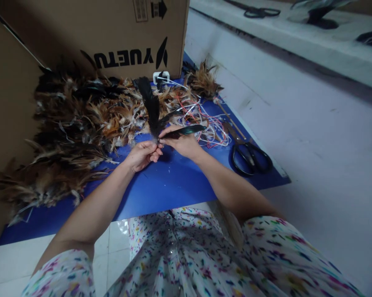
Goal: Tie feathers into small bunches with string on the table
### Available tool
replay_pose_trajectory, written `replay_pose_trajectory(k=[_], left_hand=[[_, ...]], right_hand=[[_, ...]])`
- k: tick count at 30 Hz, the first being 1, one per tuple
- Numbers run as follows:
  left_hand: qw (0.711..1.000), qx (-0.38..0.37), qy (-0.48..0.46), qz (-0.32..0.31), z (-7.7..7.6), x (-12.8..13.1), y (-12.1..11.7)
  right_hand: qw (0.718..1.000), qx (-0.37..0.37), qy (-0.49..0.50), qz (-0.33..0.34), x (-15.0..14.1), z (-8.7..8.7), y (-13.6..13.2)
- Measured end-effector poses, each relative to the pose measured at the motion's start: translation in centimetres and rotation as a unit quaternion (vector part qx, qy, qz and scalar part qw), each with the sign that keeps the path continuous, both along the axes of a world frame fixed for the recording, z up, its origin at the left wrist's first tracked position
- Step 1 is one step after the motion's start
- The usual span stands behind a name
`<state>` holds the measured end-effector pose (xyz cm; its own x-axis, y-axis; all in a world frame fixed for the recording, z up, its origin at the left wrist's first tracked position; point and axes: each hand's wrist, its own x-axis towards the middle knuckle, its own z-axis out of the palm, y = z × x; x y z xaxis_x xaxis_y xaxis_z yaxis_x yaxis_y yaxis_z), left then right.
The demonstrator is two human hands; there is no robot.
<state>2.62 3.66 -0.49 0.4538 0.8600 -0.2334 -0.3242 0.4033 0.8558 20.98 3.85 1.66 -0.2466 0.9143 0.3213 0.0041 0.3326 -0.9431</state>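
Observation:
Both my hands meet over the blue tabletop (173,181). My left hand (144,154) is closed, pinching the base of long black feathers (151,105) that stand up and fan out. Against that base rest the fingertips of my right hand (181,142), closed on a dark feather (186,130) with a greenish sheen that points to the right. Just where the quills meet between the fingers is hidden. Behind my hands lies a large heap of brown and black feathers (118,107), spreading to the left.
Black-handled scissors (250,159) lie at the right, near a thin stick (232,119) and tangled white and red strings (215,130). A brown feather bundle (204,80) sits at the back corner. A cardboard box (118,37) stands behind. Another pair of scissors (262,12) is on the ledge.

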Motion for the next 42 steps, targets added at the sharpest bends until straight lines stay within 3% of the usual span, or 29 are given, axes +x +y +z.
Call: replay_pose_trajectory(k=[3, 8, 10, 26, 32, 37, 42], left_hand=[[1.000, -0.008, 0.017, 0.005, 0.0, 0.0, 0.0], [1.000, -0.011, 0.019, -0.005, 0.2, -0.1, 0.1], [1.000, -0.011, 0.021, -0.010, 0.1, -0.2, 0.2], [0.998, 0.001, 0.042, -0.037, 0.1, -0.8, 0.2], [0.998, 0.006, 0.046, -0.036, 0.2, -0.8, 0.2], [0.998, 0.018, 0.044, -0.030, 0.1, -0.8, 0.2], [0.998, 0.026, 0.048, -0.031, -0.3, -0.8, 0.2]], right_hand=[[0.999, 0.036, -0.035, 0.015, 0.3, -0.4, 0.3], [0.983, 0.174, -0.054, 0.010, 0.7, -1.2, 1.0], [0.981, 0.186, -0.061, 0.012, 0.8, -1.3, 1.1], [0.984, 0.149, -0.098, 0.022, 0.4, -1.0, 0.8], [0.992, 0.095, -0.075, 0.037, 0.4, -1.2, 0.8], [0.997, 0.057, -0.056, -0.002, 0.3, -1.1, 0.7], [0.994, 0.086, -0.040, -0.049, 1.0, 0.4, 0.7]])
